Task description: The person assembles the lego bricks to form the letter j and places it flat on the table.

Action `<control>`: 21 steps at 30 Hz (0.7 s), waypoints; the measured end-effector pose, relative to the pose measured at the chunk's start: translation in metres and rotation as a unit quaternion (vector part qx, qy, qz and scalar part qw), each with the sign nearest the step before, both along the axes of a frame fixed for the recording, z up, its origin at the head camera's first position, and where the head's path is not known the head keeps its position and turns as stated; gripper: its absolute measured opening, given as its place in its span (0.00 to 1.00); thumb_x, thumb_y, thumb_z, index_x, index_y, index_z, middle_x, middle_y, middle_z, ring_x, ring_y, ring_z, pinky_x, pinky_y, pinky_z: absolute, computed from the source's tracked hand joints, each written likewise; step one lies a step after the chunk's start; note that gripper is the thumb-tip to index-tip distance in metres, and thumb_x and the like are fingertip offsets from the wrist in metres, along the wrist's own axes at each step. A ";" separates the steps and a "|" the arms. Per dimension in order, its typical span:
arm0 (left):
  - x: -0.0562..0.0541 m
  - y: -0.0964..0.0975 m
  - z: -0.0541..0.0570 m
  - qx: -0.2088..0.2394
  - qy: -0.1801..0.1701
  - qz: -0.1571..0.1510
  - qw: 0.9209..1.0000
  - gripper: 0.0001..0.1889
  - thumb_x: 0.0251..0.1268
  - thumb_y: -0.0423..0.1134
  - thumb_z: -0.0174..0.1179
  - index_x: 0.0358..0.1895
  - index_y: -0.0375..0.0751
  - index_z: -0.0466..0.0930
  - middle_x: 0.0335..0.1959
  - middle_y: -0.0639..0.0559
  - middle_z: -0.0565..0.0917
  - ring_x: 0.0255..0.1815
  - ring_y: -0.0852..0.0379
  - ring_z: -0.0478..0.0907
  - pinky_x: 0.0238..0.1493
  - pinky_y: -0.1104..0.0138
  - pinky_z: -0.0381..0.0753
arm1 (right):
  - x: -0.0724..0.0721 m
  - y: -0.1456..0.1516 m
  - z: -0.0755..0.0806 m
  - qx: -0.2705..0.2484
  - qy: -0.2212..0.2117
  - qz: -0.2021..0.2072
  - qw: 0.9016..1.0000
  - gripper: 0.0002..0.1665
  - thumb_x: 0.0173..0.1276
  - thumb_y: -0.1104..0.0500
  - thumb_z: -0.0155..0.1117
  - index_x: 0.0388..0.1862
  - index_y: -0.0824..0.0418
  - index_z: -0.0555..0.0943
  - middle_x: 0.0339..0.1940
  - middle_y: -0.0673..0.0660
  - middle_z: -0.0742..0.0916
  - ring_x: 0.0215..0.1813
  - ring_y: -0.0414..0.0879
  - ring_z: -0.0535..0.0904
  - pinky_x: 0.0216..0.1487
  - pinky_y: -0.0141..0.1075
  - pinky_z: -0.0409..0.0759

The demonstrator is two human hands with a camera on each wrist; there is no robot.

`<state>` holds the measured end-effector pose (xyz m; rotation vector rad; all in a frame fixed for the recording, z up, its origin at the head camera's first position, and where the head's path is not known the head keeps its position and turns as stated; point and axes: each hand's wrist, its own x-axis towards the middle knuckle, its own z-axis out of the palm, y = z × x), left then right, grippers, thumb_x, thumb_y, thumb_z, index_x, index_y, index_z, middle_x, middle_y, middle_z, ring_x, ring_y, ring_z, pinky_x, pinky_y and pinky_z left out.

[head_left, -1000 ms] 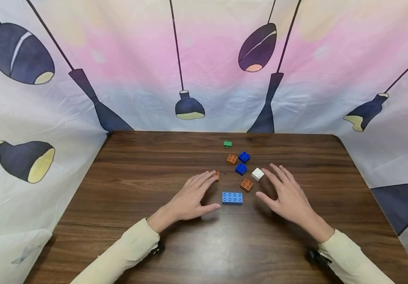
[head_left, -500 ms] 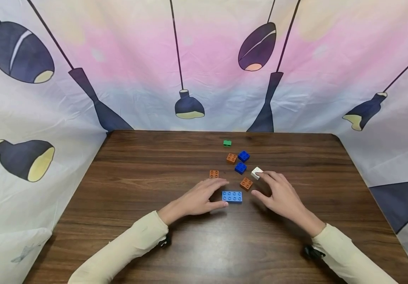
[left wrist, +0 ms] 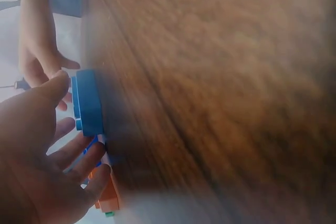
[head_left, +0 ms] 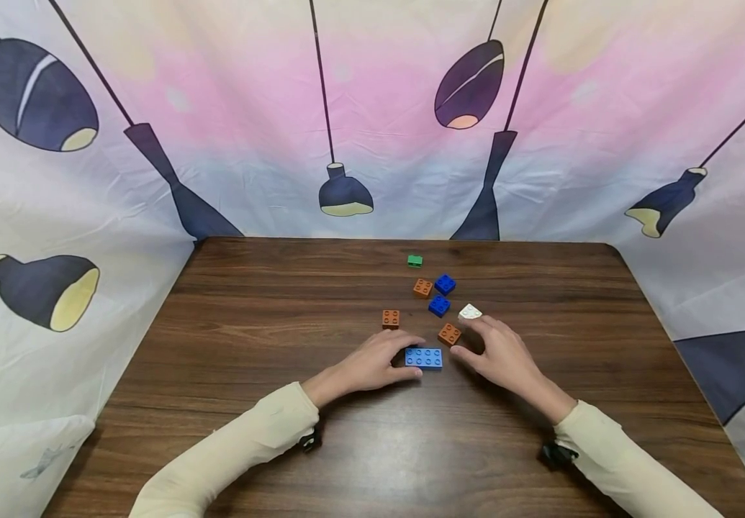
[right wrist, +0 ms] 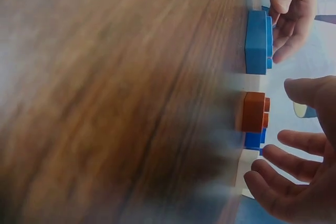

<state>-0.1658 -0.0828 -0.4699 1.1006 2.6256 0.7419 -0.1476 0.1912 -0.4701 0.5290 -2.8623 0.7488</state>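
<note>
A light blue 2x4 toy brick (head_left: 423, 358) lies studs up in front of the person. My left hand (head_left: 373, 362) reaches its left end, thumb on the near side and fingers on the far side, without closing on it; in the left wrist view the thumb tip is right at the brick's top edge. An orange 2x2 brick (head_left: 449, 334) sits just left of my right hand (head_left: 500, 354), whose thumb and fingers are spread and hold nothing. Those fingertips partly cover a white 2x2 brick (head_left: 470, 311) behind them.
Behind the hands lie two dark blue bricks, a nearer one (head_left: 439, 306) and a farther one (head_left: 445, 284), beside an orange brick (head_left: 422, 288). Another orange brick (head_left: 391, 319) is beyond the left hand. A small green brick (head_left: 414, 261) lies near the wooden table's (head_left: 268, 288) back edge.
The left hand has come right and nearer, off the left orange brick and around the light blue brick's end. My right hand has shifted left and nearer toward the orange brick.
</note>
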 end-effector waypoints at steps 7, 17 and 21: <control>-0.001 0.005 -0.003 0.001 0.010 0.006 1.000 0.28 0.71 0.54 0.64 0.70 0.47 0.76 0.64 0.52 0.81 0.67 0.52 0.74 0.68 0.51 0.70 | -0.003 -0.006 -0.001 -0.002 -0.011 -0.010 1.000 0.33 0.66 0.45 0.75 0.63 0.63 0.82 0.58 0.63 0.86 0.56 0.59 0.84 0.52 0.58 0.80; -0.002 0.012 -0.002 0.006 0.042 0.014 0.999 0.20 0.70 0.49 0.67 0.60 0.45 0.84 0.53 0.52 0.86 0.55 0.55 0.80 0.62 0.58 0.74 | -0.010 -0.012 -0.002 0.008 -0.022 -0.015 1.000 0.31 0.65 0.45 0.76 0.59 0.64 0.84 0.48 0.60 0.89 0.46 0.53 0.86 0.43 0.52 0.82; -0.003 0.014 -0.003 0.009 0.041 0.021 0.999 0.20 0.69 0.48 0.68 0.59 0.45 0.84 0.53 0.52 0.86 0.54 0.55 0.80 0.61 0.58 0.74 | -0.012 -0.014 -0.002 0.013 -0.025 -0.015 0.999 0.30 0.64 0.46 0.76 0.59 0.64 0.85 0.48 0.60 0.89 0.46 0.53 0.85 0.42 0.52 0.82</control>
